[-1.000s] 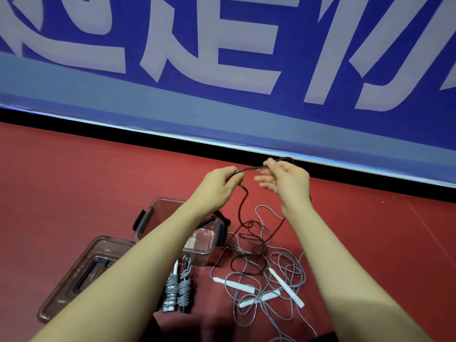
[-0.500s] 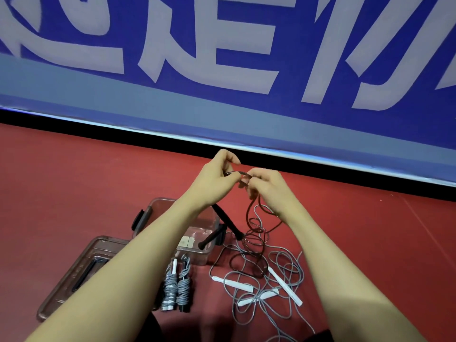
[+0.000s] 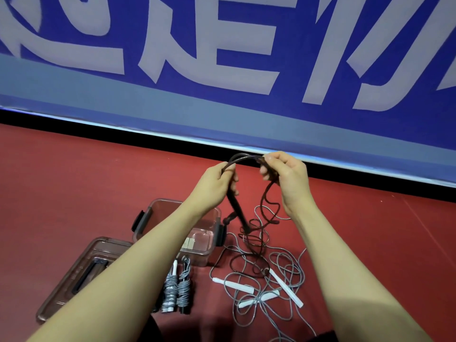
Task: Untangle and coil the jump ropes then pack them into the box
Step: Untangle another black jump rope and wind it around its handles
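Dark brown jump rope (image 3: 246, 157): raised off the red floor (image 3: 74, 193), arched between both hands, likely so the cord hangs free and the knots show. Left hand (image 3: 217, 183) grips the black handle (image 3: 235, 203), fingers curled round its upper end; the handle hangs down and to the right. Right hand (image 3: 286, 178) pinches the cord just past the arch, fingers clamped on it. From there the cord drops into a loose dark loop pile (image 3: 254, 245) on the floor.

That pile overlaps the grey jump ropes with white handles (image 3: 283, 285), which sprawl in open loops; can't tell which strand crosses over which. Holding one end high probably lets the dark rope be drawn out of the mess without dragging the grey ones.

Two grey ropes, wound into tight bundles (image 3: 176, 290), lie side by side, near the clear brown plastic box (image 3: 177, 203), probably staged for packing. The box is open, latches out; only a small pale item inside. Its clear brown lid (image 3: 74, 272) lies flat just beside it on the left, out of the way.

Judgement: untangling mid-way, nothing packed yet.
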The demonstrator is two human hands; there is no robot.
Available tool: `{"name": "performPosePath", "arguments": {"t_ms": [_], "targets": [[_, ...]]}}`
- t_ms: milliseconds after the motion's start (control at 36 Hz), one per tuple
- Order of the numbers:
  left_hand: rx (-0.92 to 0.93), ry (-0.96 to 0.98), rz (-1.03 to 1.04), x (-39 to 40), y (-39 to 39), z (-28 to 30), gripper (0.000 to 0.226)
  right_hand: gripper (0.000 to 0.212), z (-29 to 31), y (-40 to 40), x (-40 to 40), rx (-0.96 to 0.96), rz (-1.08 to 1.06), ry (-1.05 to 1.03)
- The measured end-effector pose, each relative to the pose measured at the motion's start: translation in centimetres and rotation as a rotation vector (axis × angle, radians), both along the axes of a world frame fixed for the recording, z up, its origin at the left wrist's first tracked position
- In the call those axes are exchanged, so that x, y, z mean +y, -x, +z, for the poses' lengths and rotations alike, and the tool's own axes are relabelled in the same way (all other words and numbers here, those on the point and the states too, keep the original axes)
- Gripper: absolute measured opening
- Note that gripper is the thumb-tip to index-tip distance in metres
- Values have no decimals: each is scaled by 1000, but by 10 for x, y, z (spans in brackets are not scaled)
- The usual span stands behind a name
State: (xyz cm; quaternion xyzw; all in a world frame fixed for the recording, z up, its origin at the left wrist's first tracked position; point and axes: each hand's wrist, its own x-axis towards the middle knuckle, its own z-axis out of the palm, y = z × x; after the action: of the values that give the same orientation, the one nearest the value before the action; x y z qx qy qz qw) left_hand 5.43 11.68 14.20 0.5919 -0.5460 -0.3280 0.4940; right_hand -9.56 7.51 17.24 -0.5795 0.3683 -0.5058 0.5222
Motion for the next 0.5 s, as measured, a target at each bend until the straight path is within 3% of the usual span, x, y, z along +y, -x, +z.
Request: {"name": "performPosePath", "arguments": {"t_ms": [111,250,389,500], "targets": [[-225,19,88,-1,-2,-1,26,41,1,1,2,262,115,-128],[-406,55,104,4,-6,3,29,23,5,7,7,428,228,-129],[-501,74,59,4,-4,4,25,23,0,-1,9,316,272,-99],[-461,60,33,4,-1,5,19,23,-7,-9,9,304,240,-49]]}}
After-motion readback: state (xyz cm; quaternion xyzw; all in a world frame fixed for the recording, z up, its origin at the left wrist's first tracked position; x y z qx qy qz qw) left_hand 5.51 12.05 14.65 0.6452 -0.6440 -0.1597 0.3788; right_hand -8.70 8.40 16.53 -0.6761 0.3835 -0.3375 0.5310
